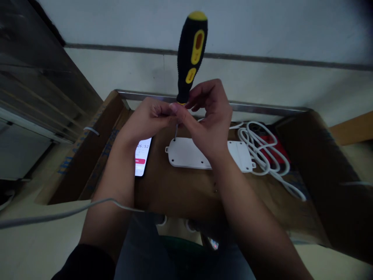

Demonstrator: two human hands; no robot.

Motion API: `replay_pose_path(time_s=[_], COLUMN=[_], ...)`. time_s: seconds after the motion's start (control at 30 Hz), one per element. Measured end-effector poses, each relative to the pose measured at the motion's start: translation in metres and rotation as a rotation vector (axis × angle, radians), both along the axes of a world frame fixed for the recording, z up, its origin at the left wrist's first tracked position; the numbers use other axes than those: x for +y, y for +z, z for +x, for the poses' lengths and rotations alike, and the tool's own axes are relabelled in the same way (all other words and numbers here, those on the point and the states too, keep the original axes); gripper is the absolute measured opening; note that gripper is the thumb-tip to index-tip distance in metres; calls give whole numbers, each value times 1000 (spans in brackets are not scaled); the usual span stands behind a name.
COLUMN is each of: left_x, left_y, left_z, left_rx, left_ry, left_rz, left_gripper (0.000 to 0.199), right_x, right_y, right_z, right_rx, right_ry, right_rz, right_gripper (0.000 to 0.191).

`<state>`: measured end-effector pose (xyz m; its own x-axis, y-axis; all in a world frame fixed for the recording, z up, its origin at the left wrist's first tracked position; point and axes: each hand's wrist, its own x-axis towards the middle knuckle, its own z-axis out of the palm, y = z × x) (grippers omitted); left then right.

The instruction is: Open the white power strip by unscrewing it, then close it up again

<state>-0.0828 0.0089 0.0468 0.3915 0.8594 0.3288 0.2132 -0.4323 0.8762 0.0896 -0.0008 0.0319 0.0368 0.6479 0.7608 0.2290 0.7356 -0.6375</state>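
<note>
A black and yellow screwdriver [190, 54] stands nearly upright, its tip at the far left screw hole of a white power strip [188, 151]. The strip lies with its screw-hole side up on brown cardboard. My left hand [151, 116] is closed, its fingertips pinched at the screwdriver's shaft just under the handle. My right hand [211, 116] has thumb and fingers closed around the lower end of the handle and the top of the shaft. Part of the strip is hidden behind my right hand and forearm. A coiled white cable [262, 147] lies at the strip's right end.
A lit phone [142, 157] lies left of the strip, partly behind my left forearm. Small dark screws [215, 188] lie near my right forearm. Cardboard flaps [309, 175] rise at both sides, with something red [274, 147] under the cable. A grey cable [58, 216] crosses at lower left.
</note>
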Motion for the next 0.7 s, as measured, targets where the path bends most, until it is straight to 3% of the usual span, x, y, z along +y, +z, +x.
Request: replay_pose_path(time_s=[0.17,0.27,0.4,0.57,0.7], left_x=[3,7,10,7,5], left_y=[-4,-8,-12,-12,-7], left_z=[1,1,6,13,9], left_rx=[-73,-111,-98,-52,-16], left_ry=[69,74,67,147,23], left_rz=[34,46,107,173,128], left_gripper=[27,28,30,20,19], right_x=[1,-3,-6,-1,-1], right_y=[-1,2,5,5,6], right_z=[4,4,1,4,8], right_rx=[-129,-169,-82,-27,-134], right_ry=[39,62,39,70,198], right_rz=[-66,-48,-18,-24,-99], right_gripper=[20,22,34,17,22])
